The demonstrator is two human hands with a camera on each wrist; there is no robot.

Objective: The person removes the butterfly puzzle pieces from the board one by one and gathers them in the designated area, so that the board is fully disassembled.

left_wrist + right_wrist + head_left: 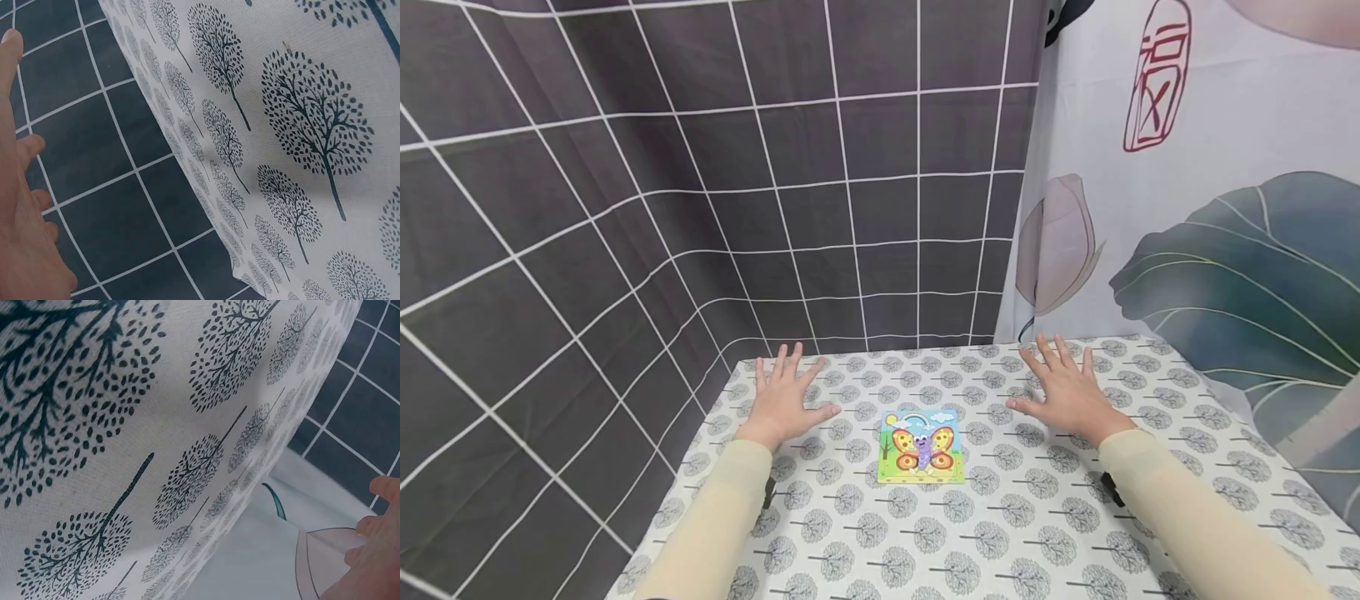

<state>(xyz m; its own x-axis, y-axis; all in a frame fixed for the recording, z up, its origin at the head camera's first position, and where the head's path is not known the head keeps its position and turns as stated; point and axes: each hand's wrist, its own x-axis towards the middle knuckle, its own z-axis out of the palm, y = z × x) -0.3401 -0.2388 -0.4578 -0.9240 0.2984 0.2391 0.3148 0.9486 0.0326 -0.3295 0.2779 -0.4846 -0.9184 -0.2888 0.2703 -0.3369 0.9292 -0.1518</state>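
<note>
Dark grey fabric (887, 208) sweeps across the left and back, ruled in white grid lines that bend with every fold! Over on the right, a pale hanging (1262, 108) answers with a red seal-like mark (1159, 79), a pinkish bud (1063, 242) and a broad blue-green leaf (1247, 283). Below spreads a white, tree-printed tabletop (1022, 542), evenly lit.

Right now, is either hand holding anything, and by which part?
Nothing is held: the left hand and right hand are spread, the butterfly picture lying between them.
</note>
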